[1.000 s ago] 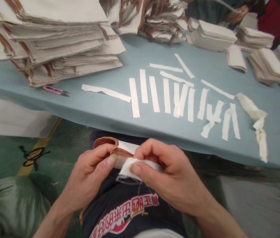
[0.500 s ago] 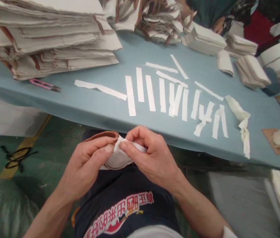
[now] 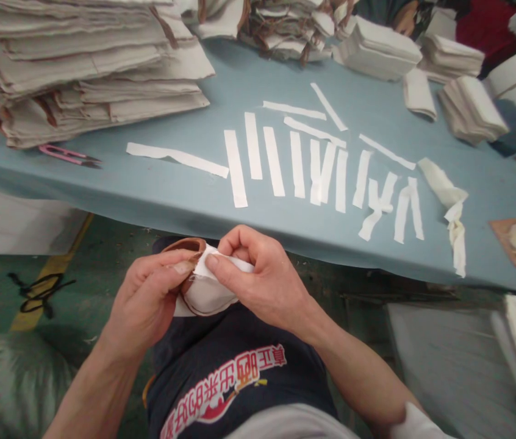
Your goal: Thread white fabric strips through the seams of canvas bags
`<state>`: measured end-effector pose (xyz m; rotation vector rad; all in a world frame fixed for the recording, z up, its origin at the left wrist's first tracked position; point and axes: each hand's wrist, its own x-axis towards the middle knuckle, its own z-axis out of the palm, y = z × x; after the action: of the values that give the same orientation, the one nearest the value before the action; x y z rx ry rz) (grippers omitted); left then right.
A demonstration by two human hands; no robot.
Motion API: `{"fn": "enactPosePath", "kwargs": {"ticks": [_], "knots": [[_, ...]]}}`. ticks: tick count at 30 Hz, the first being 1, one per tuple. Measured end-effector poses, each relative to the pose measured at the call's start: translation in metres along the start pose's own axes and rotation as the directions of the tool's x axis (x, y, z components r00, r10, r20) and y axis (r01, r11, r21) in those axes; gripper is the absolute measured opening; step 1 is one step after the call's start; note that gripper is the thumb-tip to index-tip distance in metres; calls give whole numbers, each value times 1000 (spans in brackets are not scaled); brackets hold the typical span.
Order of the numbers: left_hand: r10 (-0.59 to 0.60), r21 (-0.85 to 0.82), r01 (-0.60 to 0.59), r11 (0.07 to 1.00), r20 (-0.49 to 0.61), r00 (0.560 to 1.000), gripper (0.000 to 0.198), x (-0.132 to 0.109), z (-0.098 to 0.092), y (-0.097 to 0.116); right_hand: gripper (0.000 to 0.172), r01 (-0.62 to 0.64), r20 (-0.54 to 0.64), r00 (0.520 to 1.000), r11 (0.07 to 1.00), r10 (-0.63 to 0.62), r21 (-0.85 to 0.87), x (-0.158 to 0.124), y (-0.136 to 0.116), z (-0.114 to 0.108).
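Over my lap is a curved brown-and-white piece (image 3: 210, 297), its white side facing up and a brown band looping at its far left. My left hand (image 3: 150, 299) is closed on the brown edge, thumb on top and fingers behind. A white strip (image 3: 202, 266) with a frayed end lies across the edge between both hands. My right hand (image 3: 265, 277) pinches that strip between thumb and bent fingers, against the white side. Part of the strip shows past the right thumb; the underside of the piece is hidden.
On the blue-covered table (image 3: 148, 195) lie several loose white strips (image 3: 236, 171). Pink thread snips (image 3: 68, 154) rest by a tall stack of brown-edged white pieces (image 3: 102, 79). Folded white stacks (image 3: 377, 52) stand behind, near a person's hand (image 3: 405, 19). A crumpled strip (image 3: 443, 186) lies right.
Both hands and the piece have shifted slightly left in view. More of the white strip and the brown edge shows between the thumbs. The table scene has moved a little up with the camera.
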<state>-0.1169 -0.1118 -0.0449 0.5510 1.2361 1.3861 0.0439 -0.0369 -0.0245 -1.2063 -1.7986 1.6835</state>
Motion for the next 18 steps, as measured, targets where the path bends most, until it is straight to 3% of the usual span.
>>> {"fn": "enactPosePath", "kwargs": {"ticks": [18], "knots": [[-15, 57, 18, 998, -51, 999, 20, 6, 7, 0, 26, -32, 139, 990, 992, 15, 120, 6, 13, -6]]}}
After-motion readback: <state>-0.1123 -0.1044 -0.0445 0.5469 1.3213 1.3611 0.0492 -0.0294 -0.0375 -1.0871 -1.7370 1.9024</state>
